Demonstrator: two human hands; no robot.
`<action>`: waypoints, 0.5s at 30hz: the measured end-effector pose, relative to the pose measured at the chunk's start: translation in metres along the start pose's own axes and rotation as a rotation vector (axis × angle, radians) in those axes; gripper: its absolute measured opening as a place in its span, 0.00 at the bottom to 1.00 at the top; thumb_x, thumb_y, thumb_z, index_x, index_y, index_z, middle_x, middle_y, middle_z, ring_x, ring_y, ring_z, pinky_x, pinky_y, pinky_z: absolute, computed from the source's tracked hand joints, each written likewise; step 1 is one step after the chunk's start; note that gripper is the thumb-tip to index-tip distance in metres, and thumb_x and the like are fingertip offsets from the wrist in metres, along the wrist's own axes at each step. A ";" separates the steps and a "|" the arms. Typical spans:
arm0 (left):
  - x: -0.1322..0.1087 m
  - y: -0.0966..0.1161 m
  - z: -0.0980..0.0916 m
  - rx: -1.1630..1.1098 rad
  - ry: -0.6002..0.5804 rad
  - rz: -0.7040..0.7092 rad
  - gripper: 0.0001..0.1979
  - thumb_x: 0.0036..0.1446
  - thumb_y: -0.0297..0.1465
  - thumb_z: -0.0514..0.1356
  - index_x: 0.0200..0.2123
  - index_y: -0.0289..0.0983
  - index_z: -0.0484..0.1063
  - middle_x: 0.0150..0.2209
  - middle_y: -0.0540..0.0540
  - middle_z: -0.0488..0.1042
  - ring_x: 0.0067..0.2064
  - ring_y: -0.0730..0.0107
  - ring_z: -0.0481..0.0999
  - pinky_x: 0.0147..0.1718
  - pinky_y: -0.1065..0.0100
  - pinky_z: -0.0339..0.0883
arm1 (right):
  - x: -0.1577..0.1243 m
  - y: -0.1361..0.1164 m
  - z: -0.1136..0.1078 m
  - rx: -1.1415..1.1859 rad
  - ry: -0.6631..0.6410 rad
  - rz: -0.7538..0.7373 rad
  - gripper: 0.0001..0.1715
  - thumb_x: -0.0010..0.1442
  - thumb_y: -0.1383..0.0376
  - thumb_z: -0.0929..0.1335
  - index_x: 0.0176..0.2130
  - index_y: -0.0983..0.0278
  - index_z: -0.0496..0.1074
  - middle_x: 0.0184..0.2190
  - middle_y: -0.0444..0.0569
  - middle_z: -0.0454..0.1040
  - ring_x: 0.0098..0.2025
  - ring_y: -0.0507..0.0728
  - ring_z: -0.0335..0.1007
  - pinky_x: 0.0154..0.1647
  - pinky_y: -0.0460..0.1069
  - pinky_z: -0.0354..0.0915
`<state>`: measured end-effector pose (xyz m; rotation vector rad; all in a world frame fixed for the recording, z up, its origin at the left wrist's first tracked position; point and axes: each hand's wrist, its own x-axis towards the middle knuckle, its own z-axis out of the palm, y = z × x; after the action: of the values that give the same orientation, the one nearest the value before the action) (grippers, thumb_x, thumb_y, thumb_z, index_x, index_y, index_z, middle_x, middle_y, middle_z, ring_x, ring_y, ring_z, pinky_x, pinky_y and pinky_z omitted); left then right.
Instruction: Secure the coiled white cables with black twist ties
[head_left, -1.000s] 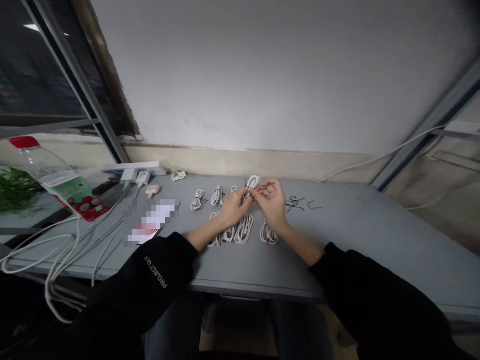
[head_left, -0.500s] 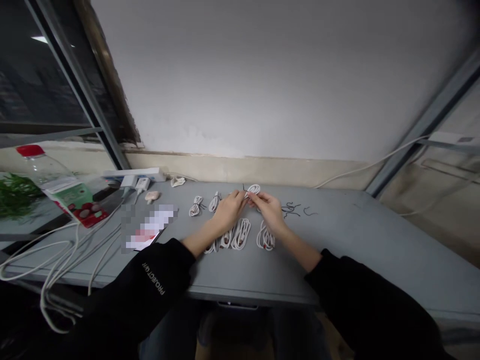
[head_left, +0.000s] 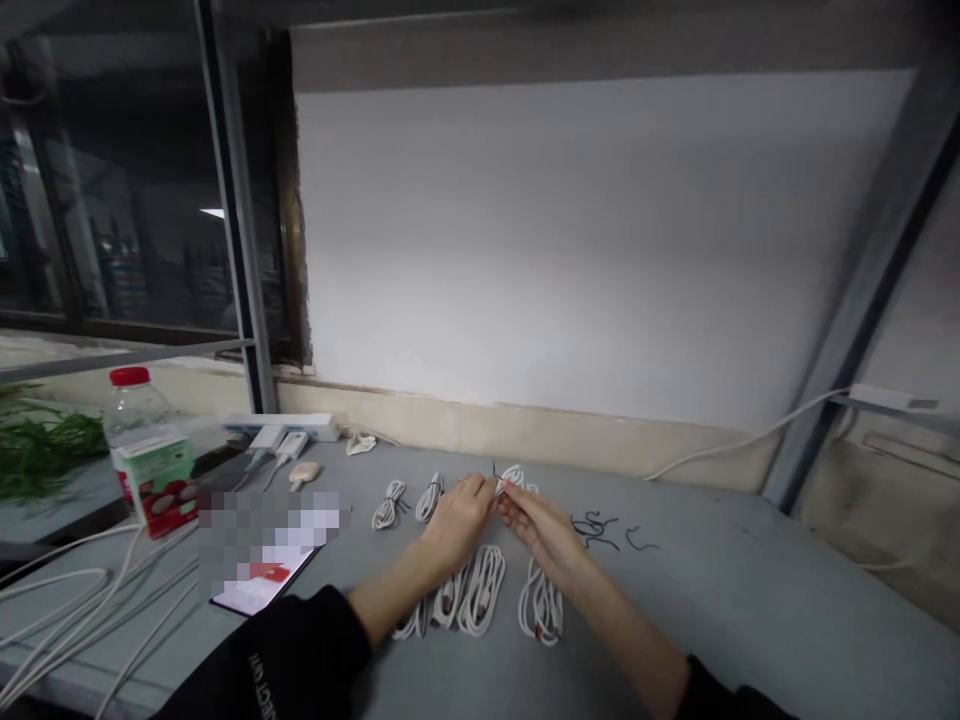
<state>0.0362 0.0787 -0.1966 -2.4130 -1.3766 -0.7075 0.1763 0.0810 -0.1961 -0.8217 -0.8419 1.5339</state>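
Both hands meet over the middle of the grey desk at a coiled white cable (head_left: 513, 476). My left hand (head_left: 457, 515) is closed at the coil's left side, where the thin end of a black twist tie (head_left: 493, 468) sticks up. Thumb and fingers of my right hand (head_left: 536, 520) pinch at the coil's near side; the fingertips partly hide the tie. Left of my hands lie two tied white cable bundles (head_left: 389, 504) (head_left: 430, 497). Nearer to me are several coiled white cables (head_left: 482, 590), and another coil (head_left: 541, 602) rests below my right wrist.
Loose black twist ties (head_left: 595, 530) lie to the right. A phone (head_left: 259, 580) with a lit screen, a power strip (head_left: 322, 427) with chargers, a red-capped bottle (head_left: 139, 410), a patterned carton (head_left: 161, 485) and trailing white cables (head_left: 82, 600) occupy the left. A wall stands behind.
My head view has tilted up, so the desk and hands sit lower in the picture. Both hands stay at the coiled cable, with the fingers slightly shifted.
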 end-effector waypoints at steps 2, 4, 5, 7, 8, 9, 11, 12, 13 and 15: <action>0.000 0.000 -0.001 0.004 0.020 -0.007 0.12 0.66 0.29 0.48 0.42 0.40 0.71 0.38 0.42 0.75 0.39 0.59 0.76 0.34 0.63 0.68 | 0.000 -0.002 -0.002 -0.027 -0.041 0.063 0.21 0.34 0.58 0.81 0.25 0.66 0.76 0.25 0.47 0.76 0.28 0.51 0.71 0.29 0.45 0.65; 0.001 0.001 -0.003 0.018 -0.005 -0.019 0.12 0.66 0.28 0.49 0.43 0.39 0.71 0.38 0.42 0.74 0.40 0.59 0.76 0.35 0.64 0.69 | 0.001 -0.003 -0.003 -0.030 -0.068 0.084 0.20 0.35 0.58 0.81 0.26 0.66 0.76 0.25 0.47 0.76 0.28 0.51 0.71 0.29 0.45 0.64; 0.001 0.001 -0.005 0.028 -0.031 -0.027 0.11 0.66 0.28 0.49 0.44 0.38 0.71 0.39 0.42 0.74 0.41 0.60 0.76 0.36 0.64 0.69 | 0.002 -0.003 -0.003 -0.023 -0.072 0.074 0.21 0.34 0.58 0.81 0.26 0.66 0.75 0.24 0.46 0.76 0.28 0.51 0.71 0.29 0.45 0.64; 0.002 0.003 -0.008 0.042 -0.081 -0.036 0.11 0.66 0.27 0.50 0.45 0.37 0.71 0.41 0.42 0.74 0.43 0.60 0.76 0.39 0.64 0.69 | 0.004 -0.001 -0.004 -0.011 -0.067 0.028 0.22 0.33 0.58 0.81 0.26 0.66 0.75 0.23 0.45 0.75 0.28 0.50 0.71 0.30 0.44 0.64; 0.002 0.003 -0.008 0.038 -0.103 -0.039 0.11 0.66 0.28 0.50 0.46 0.36 0.71 0.41 0.42 0.73 0.43 0.61 0.75 0.39 0.65 0.69 | 0.005 0.001 -0.005 -0.014 -0.067 0.002 0.22 0.33 0.58 0.81 0.26 0.66 0.75 0.23 0.44 0.75 0.28 0.49 0.70 0.31 0.44 0.63; 0.003 0.002 -0.009 0.025 -0.119 -0.041 0.11 0.66 0.28 0.50 0.46 0.37 0.70 0.41 0.42 0.73 0.43 0.63 0.75 0.39 0.65 0.69 | 0.006 0.003 -0.005 -0.020 -0.069 -0.022 0.22 0.33 0.58 0.81 0.26 0.66 0.74 0.23 0.44 0.74 0.28 0.49 0.69 0.31 0.44 0.63; 0.003 0.001 -0.008 -0.025 -0.133 -0.021 0.11 0.67 0.30 0.49 0.47 0.38 0.69 0.41 0.44 0.72 0.43 0.65 0.75 0.39 0.67 0.69 | 0.009 0.005 -0.006 -0.027 -0.065 -0.065 0.21 0.34 0.59 0.80 0.27 0.66 0.74 0.22 0.43 0.74 0.26 0.48 0.68 0.30 0.44 0.63; 0.003 -0.001 -0.007 -0.055 -0.133 -0.003 0.12 0.67 0.30 0.48 0.48 0.38 0.69 0.42 0.44 0.71 0.43 0.66 0.75 0.40 0.67 0.69 | 0.010 0.006 -0.007 -0.024 -0.055 -0.083 0.22 0.35 0.60 0.80 0.28 0.66 0.73 0.22 0.42 0.74 0.26 0.48 0.68 0.30 0.44 0.63; 0.003 -0.002 -0.006 -0.085 -0.129 0.017 0.12 0.67 0.31 0.48 0.49 0.38 0.68 0.42 0.44 0.70 0.43 0.66 0.74 0.40 0.67 0.69 | 0.012 0.006 -0.007 -0.019 -0.036 -0.104 0.23 0.34 0.61 0.80 0.29 0.65 0.72 0.23 0.41 0.74 0.25 0.48 0.67 0.29 0.44 0.63; 0.003 -0.004 -0.005 -0.139 -0.121 0.046 0.14 0.68 0.32 0.47 0.51 0.38 0.66 0.44 0.43 0.69 0.45 0.65 0.74 0.42 0.66 0.70 | 0.014 0.006 -0.008 -0.026 0.024 -0.146 0.26 0.34 0.63 0.80 0.32 0.64 0.70 0.24 0.41 0.75 0.24 0.48 0.67 0.28 0.44 0.62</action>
<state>0.0326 0.0811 -0.1910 -2.6263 -1.3522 -0.6760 0.1785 0.0948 -0.2057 -0.7796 -0.8865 1.3851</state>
